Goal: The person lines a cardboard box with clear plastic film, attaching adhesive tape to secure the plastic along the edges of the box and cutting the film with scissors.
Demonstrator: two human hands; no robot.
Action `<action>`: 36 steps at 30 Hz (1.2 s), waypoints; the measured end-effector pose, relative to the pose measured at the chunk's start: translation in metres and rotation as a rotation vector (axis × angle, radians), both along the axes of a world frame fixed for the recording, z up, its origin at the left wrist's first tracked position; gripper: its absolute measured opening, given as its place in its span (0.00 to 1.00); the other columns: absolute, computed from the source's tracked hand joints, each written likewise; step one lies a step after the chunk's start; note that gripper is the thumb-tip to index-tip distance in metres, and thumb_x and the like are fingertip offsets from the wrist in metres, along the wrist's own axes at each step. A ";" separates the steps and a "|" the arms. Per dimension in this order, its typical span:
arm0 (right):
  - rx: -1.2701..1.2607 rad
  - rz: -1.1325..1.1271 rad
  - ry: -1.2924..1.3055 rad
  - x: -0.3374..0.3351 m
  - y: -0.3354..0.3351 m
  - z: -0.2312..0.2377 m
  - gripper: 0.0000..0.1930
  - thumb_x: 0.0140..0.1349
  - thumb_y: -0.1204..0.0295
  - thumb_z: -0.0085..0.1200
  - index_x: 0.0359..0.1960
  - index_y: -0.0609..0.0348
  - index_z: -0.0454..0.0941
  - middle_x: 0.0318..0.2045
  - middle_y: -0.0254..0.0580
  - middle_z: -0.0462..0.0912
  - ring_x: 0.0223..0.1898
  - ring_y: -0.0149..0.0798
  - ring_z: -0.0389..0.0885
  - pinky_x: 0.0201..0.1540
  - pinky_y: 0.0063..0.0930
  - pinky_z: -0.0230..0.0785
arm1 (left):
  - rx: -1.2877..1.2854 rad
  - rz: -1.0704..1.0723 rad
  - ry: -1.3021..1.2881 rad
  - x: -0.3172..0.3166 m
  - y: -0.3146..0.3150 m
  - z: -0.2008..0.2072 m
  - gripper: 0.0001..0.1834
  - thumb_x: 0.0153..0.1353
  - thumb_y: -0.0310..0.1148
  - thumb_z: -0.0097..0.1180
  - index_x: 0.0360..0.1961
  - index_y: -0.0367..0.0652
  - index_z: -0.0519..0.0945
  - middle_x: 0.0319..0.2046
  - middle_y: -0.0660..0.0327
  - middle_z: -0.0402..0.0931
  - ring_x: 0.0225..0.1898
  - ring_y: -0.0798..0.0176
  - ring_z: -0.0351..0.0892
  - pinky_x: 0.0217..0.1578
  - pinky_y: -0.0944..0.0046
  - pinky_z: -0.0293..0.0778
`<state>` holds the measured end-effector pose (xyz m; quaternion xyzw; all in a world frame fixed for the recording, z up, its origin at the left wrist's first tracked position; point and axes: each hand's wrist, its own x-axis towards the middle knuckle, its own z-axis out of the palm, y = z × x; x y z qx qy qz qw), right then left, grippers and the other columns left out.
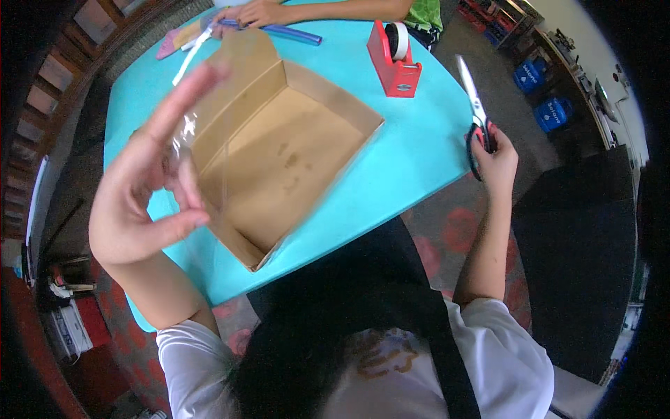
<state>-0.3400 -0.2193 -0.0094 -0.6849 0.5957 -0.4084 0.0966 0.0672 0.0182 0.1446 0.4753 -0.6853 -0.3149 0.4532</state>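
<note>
In my right hand (497,157) is a pair of scissors (474,98) with red and black handles, blades pointing away, at the table's right edge. My left hand (157,167) is raised over the left side of an open brown cardboard box (279,153). Its index finger stretches out and the other fingers curl around a shiny, see-through plastic film (185,129), whose extent is hard to make out. The box lies tilted on the turquoise table (391,160), its flap on the far side and dark stains on its bottom.
A red tape dispenser (398,70) with a white-cored roll stands at the far right of the table. Across the table, another person's hand (255,14) rests near a blue rod-like thing (293,33). Blue containers (551,113) stand on the floor at right.
</note>
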 end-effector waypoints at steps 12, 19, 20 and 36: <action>0.282 0.530 0.488 0.038 -0.014 0.046 0.23 0.43 0.71 0.71 0.42 0.67 0.81 0.38 0.54 0.85 0.40 0.49 0.85 0.45 0.35 0.76 | -0.037 -0.112 -0.425 -0.050 0.063 0.014 0.21 0.49 0.19 0.54 0.47 0.37 0.83 0.43 0.41 0.80 0.35 0.52 0.84 0.35 0.62 0.78; 0.199 1.278 -0.255 0.078 0.040 0.055 0.27 0.47 0.66 0.72 0.51 0.63 0.81 0.49 0.50 0.82 0.54 0.43 0.79 0.55 0.35 0.69 | 0.197 -0.046 -0.450 -0.117 0.043 -0.051 0.24 0.46 0.16 0.50 0.46 0.43 0.83 0.46 0.56 0.79 0.47 0.50 0.80 0.46 0.56 0.76; 0.335 1.437 -0.383 0.087 0.056 0.052 0.25 0.47 0.69 0.72 0.48 0.62 0.82 0.46 0.48 0.83 0.51 0.41 0.80 0.53 0.34 0.70 | 0.190 -0.062 -0.505 -0.124 0.038 -0.055 0.21 0.47 0.16 0.51 0.43 0.43 0.81 0.44 0.58 0.79 0.46 0.51 0.80 0.45 0.55 0.75; 0.422 1.320 -0.790 0.103 0.032 -0.020 0.08 0.55 0.84 0.63 0.31 0.65 0.74 0.33 0.42 0.82 0.37 0.31 0.81 0.41 0.23 0.75 | 0.226 0.607 -0.255 -0.135 0.038 -0.095 0.24 0.54 0.15 0.59 0.54 0.37 0.77 0.28 0.68 0.73 0.31 0.75 0.71 0.32 0.73 0.69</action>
